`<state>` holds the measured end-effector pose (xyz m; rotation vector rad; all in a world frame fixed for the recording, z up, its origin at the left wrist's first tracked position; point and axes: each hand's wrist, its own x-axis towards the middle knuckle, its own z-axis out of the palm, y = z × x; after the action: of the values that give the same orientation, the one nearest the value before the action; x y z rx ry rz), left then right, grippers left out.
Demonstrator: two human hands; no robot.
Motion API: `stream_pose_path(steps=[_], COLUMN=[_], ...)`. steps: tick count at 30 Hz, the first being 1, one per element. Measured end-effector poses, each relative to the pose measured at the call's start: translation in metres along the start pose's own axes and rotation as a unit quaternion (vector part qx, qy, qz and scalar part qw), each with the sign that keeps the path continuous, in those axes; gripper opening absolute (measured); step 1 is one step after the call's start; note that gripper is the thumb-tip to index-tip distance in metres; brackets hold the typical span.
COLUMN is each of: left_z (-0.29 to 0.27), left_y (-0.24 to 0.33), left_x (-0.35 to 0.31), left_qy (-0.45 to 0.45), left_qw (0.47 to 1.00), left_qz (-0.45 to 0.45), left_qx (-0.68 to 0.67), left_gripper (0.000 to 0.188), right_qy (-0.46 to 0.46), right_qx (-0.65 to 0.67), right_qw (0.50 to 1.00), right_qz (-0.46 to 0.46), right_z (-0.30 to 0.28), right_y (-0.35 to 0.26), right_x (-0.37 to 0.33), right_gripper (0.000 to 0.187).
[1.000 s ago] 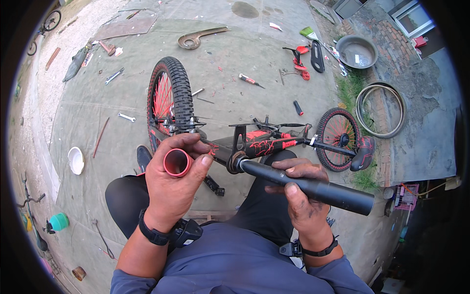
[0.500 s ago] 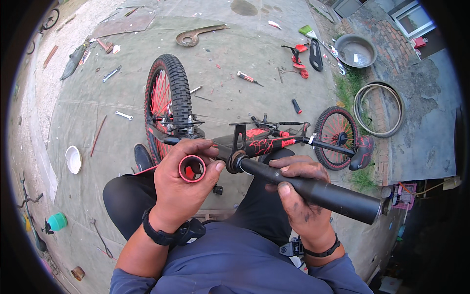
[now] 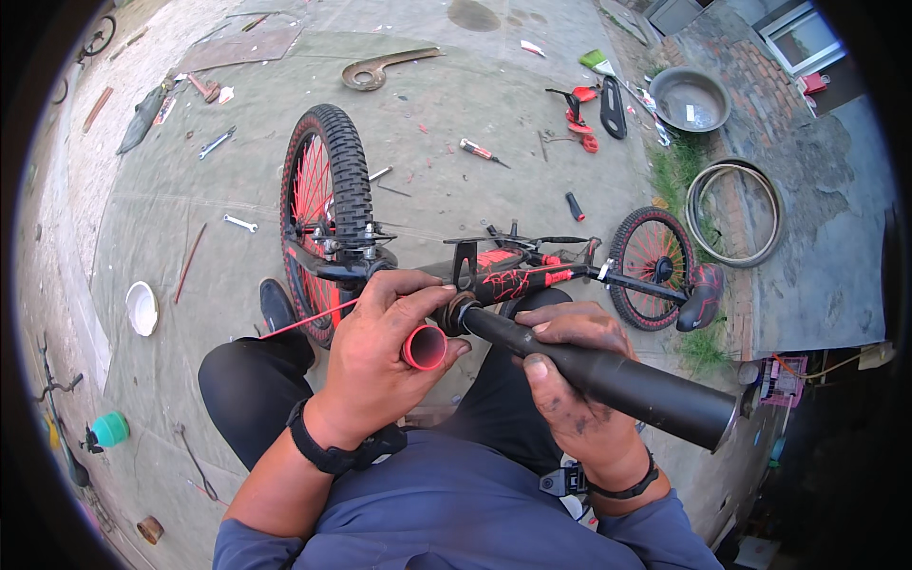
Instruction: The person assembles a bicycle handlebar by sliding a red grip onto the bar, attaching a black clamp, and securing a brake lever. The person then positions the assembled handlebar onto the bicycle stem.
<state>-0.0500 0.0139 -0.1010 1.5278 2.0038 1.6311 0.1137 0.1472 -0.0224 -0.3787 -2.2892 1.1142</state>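
Observation:
My left hand (image 3: 366, 356) is closed round a short red tube (image 3: 425, 348), whose open end faces up. Its thumb and fingertips are close to a dark ring (image 3: 459, 312) on the bicycle's frame. In my right hand (image 3: 589, 380) lies a thick black tube (image 3: 665, 399), gripped along its middle. The narrower end of that tube meets the ring; how far it goes in, I cannot tell. The small bicycle (image 3: 513, 275), black and red, lies between and beyond my knees. A thin red strip (image 3: 304, 321) shows left of my left hand.
Around the bike on the green ground sheet are a screwdriver (image 3: 484, 153), a black handle (image 3: 575, 206), wrenches (image 3: 240, 224), a curved guard (image 3: 375, 73) and a white bowl (image 3: 142, 309). At the right lie tyres (image 3: 698, 214) and a grey basin (image 3: 691, 99) by the wall.
My left hand has moved right, toward the ring, and turned so the red tube's opening shifts right. The black tube's outer end has dipped slightly toward me.

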Motion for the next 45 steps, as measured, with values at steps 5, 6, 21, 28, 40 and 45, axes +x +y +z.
stream_pose_path(steps=[5, 6, 21, 28, 40, 45], left_z=[0.007, 0.008, 0.005, 0.008, 0.009, 0.01], left_y=[-0.004, -0.005, -0.023, -0.035, -0.036, -0.036], left_x=[-0.002, -0.003, -0.008, -0.007, -0.008, -0.009], left_qy=[0.018, 0.02, -0.031, -0.013, -0.003, -0.003], left_qw=[1.0, 0.999, 0.998, 0.999, 0.999, 0.999], left_qz=[-0.012, -0.019, -0.049, -0.051, -0.046, -0.047], left_qx=[-0.013, -0.028, -0.027, 0.012, 0.002, 0.012], left_gripper=[0.061, 0.061, 0.07, 0.062, 0.056, 0.057], right_qy=[-0.044, -0.048, -0.087, -0.071, -0.069, -0.064], right_qx=[-0.065, -0.064, -0.065, -0.057, -0.048, -0.04], right_qw=[0.997, 0.996, 0.993, 0.994, 0.992, 0.994], right_qz=[-0.019, -0.028, -0.043, -0.059, -0.091, -0.073], right_z=[-0.009, -0.01, -0.02, -0.02, -0.018, -0.017], right_y=[-0.001, -0.001, 0.009, 0.017, 0.022, 0.025], right_x=[0.006, 0.007, 0.014, 0.018, 0.017, 0.014], right_gripper=[0.024, 0.025, 0.042, 0.037, 0.043, 0.039])
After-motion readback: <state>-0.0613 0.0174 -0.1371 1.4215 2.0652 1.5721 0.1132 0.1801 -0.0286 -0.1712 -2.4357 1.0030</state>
